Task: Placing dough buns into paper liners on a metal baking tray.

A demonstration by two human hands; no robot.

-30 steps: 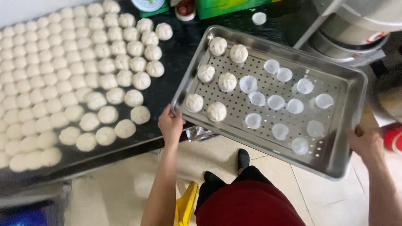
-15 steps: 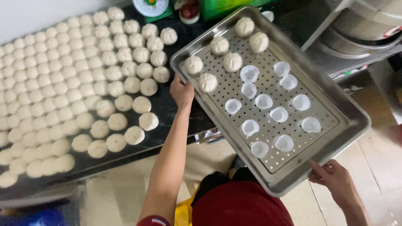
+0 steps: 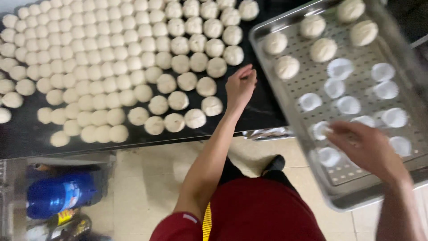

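My left hand [image 3: 240, 87] hovers over the black table [image 3: 265, 109], empty, fingers loosely apart. It sits between the nearest dough balls [image 3: 211, 105] and the left rim of a perforated metal tray [image 3: 257, 42]. My right hand [image 3: 366, 149], blurred, reaches over the tray's near part above white paper liners [image 3: 348, 105], fingertips close to one liner [image 3: 320, 130], and holds nothing I can see. Several dough balls [image 3: 286, 67] lie on liners at the tray's far end.
Rows of round dough balls [image 3: 111, 67] cover most of the black table to the left. Under the table's front edge a shelf holds a blue bottle [image 3: 60, 194] and other containers. Beige floor tiles [image 3: 147, 178] and my red clothing [image 3: 263, 209] are below.
My left hand has left the tray's rim and now hangs over the table. My right hand has come off the tray's near edge and moved over the liners. The view has shifted closer and left.
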